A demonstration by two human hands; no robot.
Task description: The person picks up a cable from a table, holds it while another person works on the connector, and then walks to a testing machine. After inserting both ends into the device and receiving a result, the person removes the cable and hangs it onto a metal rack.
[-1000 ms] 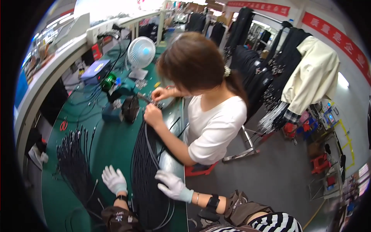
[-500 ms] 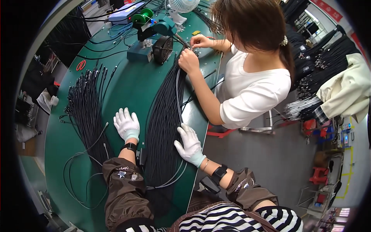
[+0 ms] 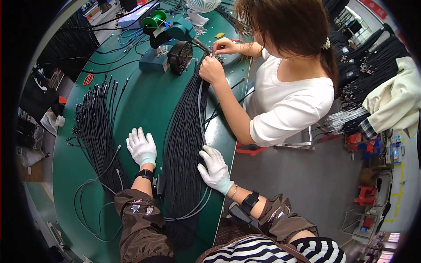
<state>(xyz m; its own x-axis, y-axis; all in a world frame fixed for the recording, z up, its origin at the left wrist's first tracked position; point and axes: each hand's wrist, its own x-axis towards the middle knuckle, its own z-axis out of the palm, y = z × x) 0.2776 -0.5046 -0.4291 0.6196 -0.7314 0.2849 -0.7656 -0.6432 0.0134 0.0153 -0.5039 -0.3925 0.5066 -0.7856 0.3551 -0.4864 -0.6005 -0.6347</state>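
Note:
My left hand (image 3: pixel 141 147), in a white glove, lies flat on the green table (image 3: pixel 144 105) with its fingers spread. It sits between two bundles of black cables and holds nothing. My right hand (image 3: pixel 215 168), gloved too, rests palm down at the right side of the larger cable bundle (image 3: pixel 184 140); its fingers are stretched out and touch a grey cable (image 3: pixel 201 111) there. To the left of my left hand lies the second cable bundle (image 3: pixel 94 127), its connector ends fanned out at the far end.
Across the table a co-worker (image 3: pixel 289 92) works with both hands at the far end of the larger bundle, by a teal bench machine (image 3: pixel 180 30) with a black coil. Red-handled scissors (image 3: pixel 88 79), a green spool (image 3: pixel 154 19) and a fan (image 3: pixel 203 4) stand farther back. Grey cables (image 3: pixel 79 206) loop at lower left.
The view has shifted slightly. Both my hands keep their places, flat and spread, and the co-worker's hands stay at the far bundle end.

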